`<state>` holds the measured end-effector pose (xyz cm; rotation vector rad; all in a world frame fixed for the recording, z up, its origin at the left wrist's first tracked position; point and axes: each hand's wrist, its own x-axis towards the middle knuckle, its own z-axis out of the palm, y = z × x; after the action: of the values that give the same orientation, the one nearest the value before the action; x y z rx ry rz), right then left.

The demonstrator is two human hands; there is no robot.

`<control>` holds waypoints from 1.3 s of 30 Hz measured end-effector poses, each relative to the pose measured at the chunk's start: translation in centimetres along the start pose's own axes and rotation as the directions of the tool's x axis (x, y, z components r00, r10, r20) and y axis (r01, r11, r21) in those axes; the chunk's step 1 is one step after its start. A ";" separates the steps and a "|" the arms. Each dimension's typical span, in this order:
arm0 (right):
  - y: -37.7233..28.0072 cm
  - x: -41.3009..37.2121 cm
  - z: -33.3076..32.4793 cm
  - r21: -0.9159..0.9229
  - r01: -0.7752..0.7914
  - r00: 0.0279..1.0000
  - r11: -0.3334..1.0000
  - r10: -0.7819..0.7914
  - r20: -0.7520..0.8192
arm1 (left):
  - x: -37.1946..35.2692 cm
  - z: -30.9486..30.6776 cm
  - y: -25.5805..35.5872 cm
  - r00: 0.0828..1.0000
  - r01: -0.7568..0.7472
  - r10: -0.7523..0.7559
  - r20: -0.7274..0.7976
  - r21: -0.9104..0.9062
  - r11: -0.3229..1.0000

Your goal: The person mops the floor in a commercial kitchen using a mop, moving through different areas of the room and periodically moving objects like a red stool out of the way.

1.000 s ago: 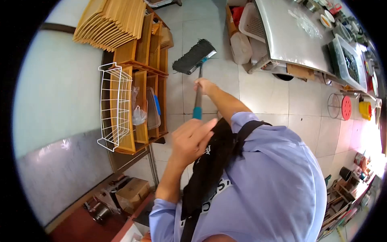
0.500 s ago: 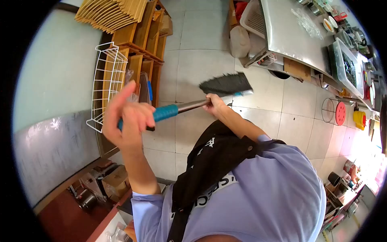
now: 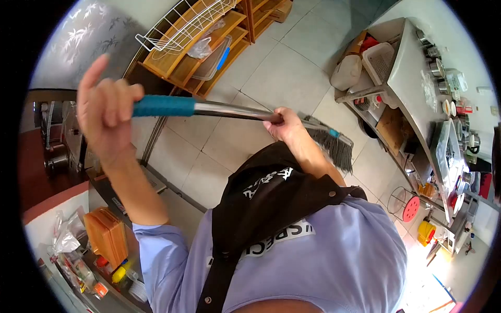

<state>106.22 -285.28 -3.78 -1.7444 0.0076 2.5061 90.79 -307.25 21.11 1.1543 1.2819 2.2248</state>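
A broom (image 3: 229,110) with a teal grip and a metal shaft slants across the view. My left hand (image 3: 107,107) is wrapped round the end of the teal grip, its index finger pointing up. Farther down, my right hand (image 3: 284,124) grips the metal shaft. Beyond that hand are the broom's grey bristles (image 3: 340,152), low over the tiled floor (image 3: 282,62) and partly hidden by my right forearm.
A wooden shelf (image 3: 177,62) with a white wire rack (image 3: 193,23) stands at the upper left. To the right is a metal table (image 3: 404,78) with containers and bowls, a basket (image 3: 378,61) beneath it. An orange box (image 3: 107,237) is at the lower left.
My view has turned, so the shelf and table appear shifted. The broom's bristles have swung down and right in view, and my left hand is higher and farther left. Both hands keep their hold.
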 end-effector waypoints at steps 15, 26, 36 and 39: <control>7.4 18.6 0.7 -0.351 -0.109 0.952 0.930 -0.004 -0.307 | -15.7 2.0 -3.1 0.875 0.350 -0.221 -0.431 0.249 0.903; 21.9 16.8 0.1 -0.551 -0.339 0.919 0.763 0.143 -0.369 | -22.6 2.3 2.9 0.766 0.254 0.112 -0.633 0.458 0.852; 33.2 11.2 -6.3 -0.835 -0.499 0.855 0.231 0.288 -0.432 | -26.5 11.7 9.8 0.434 0.382 0.386 -0.814 0.554 0.740; 34.2 6.6 -5.8 -0.819 -0.554 0.801 0.147 0.363 -0.476 | -25.5 12.5 12.3 0.595 0.343 0.401 -0.697 0.671 0.658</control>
<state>106.78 -319.16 -13.51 -2.6794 -1.5098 3.0021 117.61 -322.52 22.31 0.1698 2.8122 2.3317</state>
